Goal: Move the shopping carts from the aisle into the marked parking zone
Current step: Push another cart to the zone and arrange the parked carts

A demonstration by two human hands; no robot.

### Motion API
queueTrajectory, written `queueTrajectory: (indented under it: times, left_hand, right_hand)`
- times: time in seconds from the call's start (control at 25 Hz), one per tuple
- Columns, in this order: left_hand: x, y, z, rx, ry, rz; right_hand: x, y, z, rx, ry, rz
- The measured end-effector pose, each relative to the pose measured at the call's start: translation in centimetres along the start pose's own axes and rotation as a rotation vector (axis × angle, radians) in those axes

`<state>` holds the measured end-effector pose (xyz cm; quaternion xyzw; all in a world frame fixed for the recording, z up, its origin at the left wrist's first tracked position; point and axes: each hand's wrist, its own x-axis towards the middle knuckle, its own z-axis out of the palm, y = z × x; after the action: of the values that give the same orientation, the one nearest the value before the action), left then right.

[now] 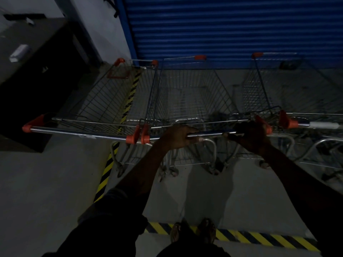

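fingers (193,129) of both hands wrapped around middle cart handle (209,134), basket ahead, carts either side.

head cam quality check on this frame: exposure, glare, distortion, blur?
Head view: badly underexposed; both arms and the black cabinet are near silhouette. Strong wide-angle bend: the blue shutter and hazard tape lean and curve. Mild glare on the chrome handle bar between the left hand and right hand. Cart mesh at the right edge is soft; the feet are murky.
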<state>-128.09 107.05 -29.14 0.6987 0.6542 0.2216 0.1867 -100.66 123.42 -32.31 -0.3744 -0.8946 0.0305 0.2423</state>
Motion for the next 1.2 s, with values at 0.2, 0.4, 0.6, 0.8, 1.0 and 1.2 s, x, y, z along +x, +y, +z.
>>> queueTrajectory:
  times: [0.2, 0.4, 0.6, 0.8, 1.0, 1.2]
  left_hand:
    - [-0.4, -0.9, -0.8, 0.021, 0.008, -0.011]
    - [-1.1, -0.5, -0.9, 0.107, -0.006, 0.025]
    - [-8.1, -3.2, -5.1, 0.334, 0.527, -0.088]
    - [-16.2, -10.4, -8.9, 0.515, 0.264, -0.261]
    - [-16.9, -10.9, -9.1, 0.51, 0.162, -0.176]
    - [-15.7, -11.1, -8.1, 0.608, 0.118, -0.144]
  right_hand:
    - [0.2, -1.9, -1.0, 0.068, -0.123, 0.034]
    - [0.2, -1.5, -0.1, -0.07, -0.119, 0.034]
    - [0.3, -0.6, 0.3, -0.147, -0.057, -0.1]
    - [0.9, -6.9, 1.7, 0.006, -0.21, -0.28]
    - [1.2, -16.7, 4.2, 0.013, -0.265, -0.29]
    - [1.4, -19.3, 5.3, -0.087, -0.218, -0.229]
